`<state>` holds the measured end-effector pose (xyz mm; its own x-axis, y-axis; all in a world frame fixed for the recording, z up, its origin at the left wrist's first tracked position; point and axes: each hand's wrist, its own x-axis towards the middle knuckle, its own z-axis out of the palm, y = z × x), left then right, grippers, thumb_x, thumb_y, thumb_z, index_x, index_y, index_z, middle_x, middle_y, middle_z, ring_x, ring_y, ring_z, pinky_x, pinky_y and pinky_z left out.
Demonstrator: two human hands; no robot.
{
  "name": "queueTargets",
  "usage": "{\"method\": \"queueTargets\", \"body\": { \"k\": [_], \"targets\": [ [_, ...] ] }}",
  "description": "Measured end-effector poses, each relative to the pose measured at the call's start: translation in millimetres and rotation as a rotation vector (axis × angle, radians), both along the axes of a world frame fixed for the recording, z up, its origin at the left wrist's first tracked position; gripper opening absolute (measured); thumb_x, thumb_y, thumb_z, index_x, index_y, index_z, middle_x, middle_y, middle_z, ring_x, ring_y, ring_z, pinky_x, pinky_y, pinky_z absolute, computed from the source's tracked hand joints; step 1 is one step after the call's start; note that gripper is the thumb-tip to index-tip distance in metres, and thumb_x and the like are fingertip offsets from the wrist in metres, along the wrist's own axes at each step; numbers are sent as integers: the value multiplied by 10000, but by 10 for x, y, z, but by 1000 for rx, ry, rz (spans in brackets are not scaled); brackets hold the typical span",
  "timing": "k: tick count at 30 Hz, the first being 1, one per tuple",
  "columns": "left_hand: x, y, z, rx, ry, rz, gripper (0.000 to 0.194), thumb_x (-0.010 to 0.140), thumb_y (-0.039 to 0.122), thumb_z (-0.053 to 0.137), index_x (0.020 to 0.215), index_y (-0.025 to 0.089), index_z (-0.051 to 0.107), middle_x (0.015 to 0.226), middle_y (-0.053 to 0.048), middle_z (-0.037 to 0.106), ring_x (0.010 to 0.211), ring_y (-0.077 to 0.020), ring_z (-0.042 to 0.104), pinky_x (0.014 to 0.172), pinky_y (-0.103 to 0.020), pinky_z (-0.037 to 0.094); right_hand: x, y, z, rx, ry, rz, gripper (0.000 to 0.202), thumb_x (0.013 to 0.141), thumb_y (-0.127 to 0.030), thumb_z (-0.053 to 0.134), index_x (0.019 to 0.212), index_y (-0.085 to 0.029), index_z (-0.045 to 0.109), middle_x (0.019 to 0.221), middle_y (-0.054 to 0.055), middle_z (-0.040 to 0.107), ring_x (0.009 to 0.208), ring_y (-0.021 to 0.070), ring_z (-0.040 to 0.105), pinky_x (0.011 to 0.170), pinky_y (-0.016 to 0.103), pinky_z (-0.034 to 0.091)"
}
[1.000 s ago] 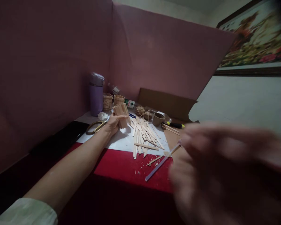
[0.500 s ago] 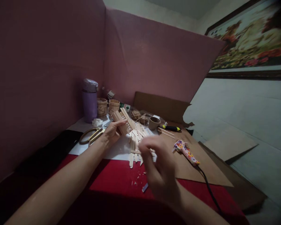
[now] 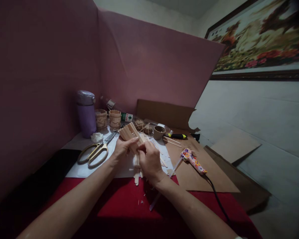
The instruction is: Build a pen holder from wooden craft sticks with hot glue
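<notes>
My left hand (image 3: 123,150) grips a row of wooden craft sticks (image 3: 128,132) set side by side, tilted up over the table, thumb across its near face. Closed against the lower right edge of this row is my right hand (image 3: 151,162); its fingertips press there, and whether they pinch a separate stick is hidden. Loose craft sticks (image 3: 136,177) lie beneath the hands on white paper (image 3: 72,169). Gold-handled scissors (image 3: 97,154) rest left of my left hand. Right of my right hand lies a flower-patterned glue gun (image 3: 193,161), with a translucent glue stick (image 3: 154,202) near it.
A purple bottle (image 3: 86,114), two stick-covered cups (image 3: 115,120), twine (image 3: 147,128), a small brown pot (image 3: 159,132) and a yellow-black cutter (image 3: 177,136) stand or lie at the back. Cardboard (image 3: 211,181) covers the right side. A black cord (image 3: 215,192) trails from the glue gun.
My right hand, blurred and apart from the stick row before, has moved away from me and left to meet it. The view has shifted slightly right.
</notes>
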<state>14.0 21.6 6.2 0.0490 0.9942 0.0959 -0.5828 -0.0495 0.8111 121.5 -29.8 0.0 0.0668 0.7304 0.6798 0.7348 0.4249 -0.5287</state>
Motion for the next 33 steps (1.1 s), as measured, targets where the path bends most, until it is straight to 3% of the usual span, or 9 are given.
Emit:
{"method": "queueTargets", "body": {
  "k": [5,9,13,16,20,24,26,29,33],
  "targets": [
    [38,20,-72,60,-14,13,566,449,218,899,916,186,583,755,19,656,625,-144,615,598,-267,497,21,71,-27,-177,109,19,148,722,-89,497,781,-216,545,733,27,639,681,203,590,640,312,438],
    [17,47,-63,27,-15,108,568,463,283,911,927,156,610,800,-12,681,662,-153,636,609,-254,512,152,65,23,-282,138,28,60,753,-158,523,735,-207,554,728,22,635,703,188,581,657,292,421],
    [-105,109,59,-121,-75,244,413,574,275,875,896,143,654,791,-30,691,637,-141,634,575,-239,533,364,81,123,-411,172,-74,78,782,-209,532,708,-203,556,709,18,639,697,176,588,651,279,421],
    [-215,154,169,-203,-243,329,201,702,181,792,836,164,644,778,-4,675,633,-120,634,585,-241,568,541,153,130,-585,221,-112,90,765,-184,533,678,-196,553,596,-1,607,549,150,575,533,251,410],
    [-262,152,241,-257,-313,249,110,778,149,725,852,171,646,774,-2,680,634,-126,649,597,-285,609,744,240,13,-663,240,-189,107,793,-161,475,782,-175,581,553,-3,606,441,142,560,444,238,392],
    [-201,81,253,-307,-296,104,111,798,158,709,896,159,656,780,-28,699,630,-146,664,615,-347,626,805,219,-58,-662,138,-226,127,786,-161,517,735,-160,633,576,29,642,526,163,611,521,253,434],
    [-169,39,264,-326,-288,22,93,820,170,685,909,160,661,786,-46,708,638,-167,676,611,-372,626,805,158,-15,-625,62,-232,126,793,-199,563,742,-162,673,713,69,695,699,199,659,634,276,458],
    [-147,-8,291,-379,-267,-39,47,842,174,652,885,160,661,775,-61,712,633,-185,681,587,-376,622,880,24,124,-540,-101,-274,192,848,-256,559,916,-166,714,1074,126,684,967,247,637,798,318,443],
    [-155,-31,323,-367,-248,-80,38,840,128,617,826,137,651,746,-54,705,602,-178,671,560,-361,615,1247,-182,273,-529,-543,-498,304,935,-235,420,993,-161,709,1099,151,654,1015,264,610,833,347,425]
  ]
}}
